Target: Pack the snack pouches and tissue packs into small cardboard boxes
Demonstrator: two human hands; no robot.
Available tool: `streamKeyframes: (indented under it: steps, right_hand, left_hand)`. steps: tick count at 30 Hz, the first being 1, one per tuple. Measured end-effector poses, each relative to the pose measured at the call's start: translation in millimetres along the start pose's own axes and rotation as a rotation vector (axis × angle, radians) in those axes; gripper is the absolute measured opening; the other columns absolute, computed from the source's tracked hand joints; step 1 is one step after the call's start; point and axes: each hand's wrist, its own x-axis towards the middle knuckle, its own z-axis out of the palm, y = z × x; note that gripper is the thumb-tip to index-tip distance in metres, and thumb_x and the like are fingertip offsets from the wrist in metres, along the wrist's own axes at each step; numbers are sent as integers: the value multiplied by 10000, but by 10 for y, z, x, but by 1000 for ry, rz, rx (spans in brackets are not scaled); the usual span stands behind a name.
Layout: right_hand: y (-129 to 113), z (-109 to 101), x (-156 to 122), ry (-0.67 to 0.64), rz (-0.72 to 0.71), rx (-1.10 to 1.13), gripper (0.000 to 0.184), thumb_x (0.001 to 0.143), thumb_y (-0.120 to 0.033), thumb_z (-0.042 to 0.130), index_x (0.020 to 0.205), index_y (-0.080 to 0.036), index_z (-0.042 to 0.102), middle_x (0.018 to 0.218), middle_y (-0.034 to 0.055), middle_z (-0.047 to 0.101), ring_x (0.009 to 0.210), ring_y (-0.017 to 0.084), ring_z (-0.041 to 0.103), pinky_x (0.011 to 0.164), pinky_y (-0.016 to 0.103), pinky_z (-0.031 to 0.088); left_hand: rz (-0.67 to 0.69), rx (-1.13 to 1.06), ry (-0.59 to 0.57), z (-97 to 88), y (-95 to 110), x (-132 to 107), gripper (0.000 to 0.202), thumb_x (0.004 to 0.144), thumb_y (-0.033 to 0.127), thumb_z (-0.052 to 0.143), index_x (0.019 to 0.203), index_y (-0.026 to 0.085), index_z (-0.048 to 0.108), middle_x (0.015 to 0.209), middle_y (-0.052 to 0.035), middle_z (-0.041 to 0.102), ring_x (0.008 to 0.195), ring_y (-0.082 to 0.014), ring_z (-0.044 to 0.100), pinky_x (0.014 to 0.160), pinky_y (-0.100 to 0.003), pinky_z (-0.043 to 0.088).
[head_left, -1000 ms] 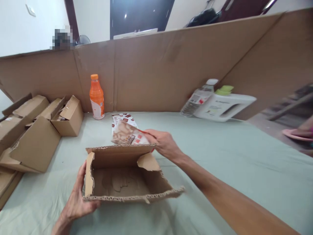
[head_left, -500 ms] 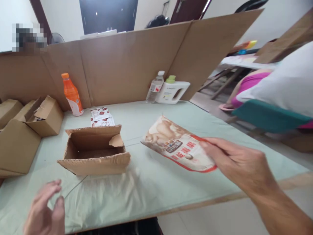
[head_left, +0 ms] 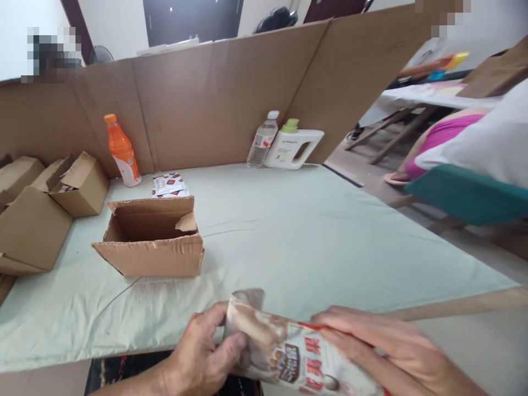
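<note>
A white and brown nut bag (head_left: 284,352) with red edging, red Chinese characters and nut pictures is held low, at the near edge of the table. My left hand (head_left: 210,346) grips its left end, thumb on the printed face. On the bag's right end lies my right hand (head_left: 371,341), its fingers along the top edge; part of the bag under it is hidden. Left of centre, apart from both hands, an open cardboard box (head_left: 160,258) stands with its flaps up and a torn piece at the right inside.
Behind the box lie red-and-white sachets (head_left: 170,185). An orange bottle (head_left: 122,151), a clear water bottle (head_left: 263,140) and a white jug with a green cap (head_left: 292,146) stand by the cardboard screen (head_left: 223,99). More boxes (head_left: 37,225) are at left. A seated person (head_left: 478,132) is at right.
The nut bag has come down and nearer to me, its end bending over. My left hand has moved right from beside the box and taken hold of the bag's left end.
</note>
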Motion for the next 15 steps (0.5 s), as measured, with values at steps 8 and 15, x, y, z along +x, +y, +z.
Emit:
streamKeyframes:
  steps: [8,15]
  right_hand:
    - [22,350,313,-290,173,-89,507,787,-370,728,1287,-288,705,1045,73,783,957,267,740,871,387,604]
    - [-170,749,403,-553,167,254,239,861,-409,572,819,-188,655,776,22,671,722,177,596,675,267,500]
  left_hand:
    - [-137,67,98,-107,-126,-160,220,901,348,583,878,144,662,656,2,593,587,-114,482,546,-204,375]
    - [-166,114,71,-162,-119,-190,92,824,230,559,795,162,613,631,32,529,593,-104,470,547,-195,332]
